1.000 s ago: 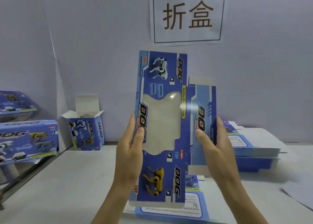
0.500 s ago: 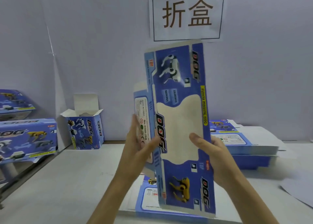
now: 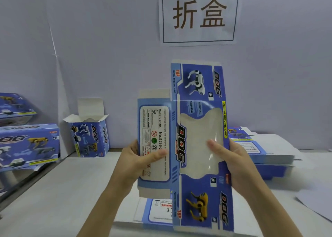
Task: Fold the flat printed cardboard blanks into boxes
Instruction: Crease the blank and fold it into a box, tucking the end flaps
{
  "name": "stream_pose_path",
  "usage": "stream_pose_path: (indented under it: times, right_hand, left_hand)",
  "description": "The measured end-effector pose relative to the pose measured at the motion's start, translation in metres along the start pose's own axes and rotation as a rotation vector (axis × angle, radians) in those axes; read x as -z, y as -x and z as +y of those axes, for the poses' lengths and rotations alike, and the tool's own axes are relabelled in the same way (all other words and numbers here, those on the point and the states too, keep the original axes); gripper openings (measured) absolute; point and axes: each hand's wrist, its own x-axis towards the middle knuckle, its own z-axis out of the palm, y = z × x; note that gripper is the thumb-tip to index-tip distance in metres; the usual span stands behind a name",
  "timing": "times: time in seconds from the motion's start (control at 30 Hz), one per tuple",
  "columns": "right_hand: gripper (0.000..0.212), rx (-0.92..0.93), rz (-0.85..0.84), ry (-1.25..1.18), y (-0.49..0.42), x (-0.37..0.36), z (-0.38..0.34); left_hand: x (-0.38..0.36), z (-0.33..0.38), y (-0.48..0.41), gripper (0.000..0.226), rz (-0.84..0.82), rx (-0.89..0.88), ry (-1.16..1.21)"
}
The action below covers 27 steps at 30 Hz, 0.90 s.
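A second ago the tall blue printed cardboard blank [image 3: 199, 165] was flat, with its window side on the left and a thin side panel on the right; now it has turned, so a white label panel [image 3: 154, 127] shows on the left and the window side sits on the right, with a sharp fold line between them. I think this means the flat blank is starting to pop open into a tube, and the end flaps are not folded in yet. The blank is up in the air in front of the person, standing tall above the white table [image 3: 71, 192]. The left hand [image 3: 136, 161] pinches the label panel, thumb across the front and fingers hidden behind. The right hand [image 3: 231, 157] pinches the right edge, thumb lying on the clear plastic window [image 3: 199, 129]. The card looks thin, stiff and smooth, with a slight shine, and plain grey flaps [image 3: 154, 94] stick out at the top and bottom. The window has a wavy shape and looks shiny. A low pile of more flat blue blanks [image 3: 158, 211] lies under the hands, and a bigger pile [image 3: 265, 154] lies to the right. At the back left stands a small blue box with open top flaps [image 3: 89, 138], near the closed blue boxes [image 3: 27, 147]
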Motion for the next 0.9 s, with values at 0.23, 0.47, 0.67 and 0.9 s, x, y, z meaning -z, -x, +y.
stream_pose_path:
  times: [0.23, 0.47, 0.67, 0.9]
  right_hand:
    - [0.046, 0.028, 0.003, -0.007, 0.001, -0.001, -0.004]
    - [0.043, 0.019, 0.002, -0.046, 0.001, -0.005, -0.003]
    - [0.045, 0.000, 0.012, -0.109, 0.000, -0.008, 0.000]
    - [0.046, -0.010, 0.039, -0.118, 0.000, -0.008, 0.000]
  left_hand:
    - [-0.002, 0.001, 0.001, 0.042, -0.011, -0.017, 0.073]
    - [-0.002, 0.002, 0.001, 0.041, 0.015, -0.045, 0.005]
    - [-0.002, 0.000, 0.000, 0.038, 0.044, -0.054, 0.017]
    - [-0.003, -0.001, 0.000, 0.051, 0.027, -0.052, -0.008]
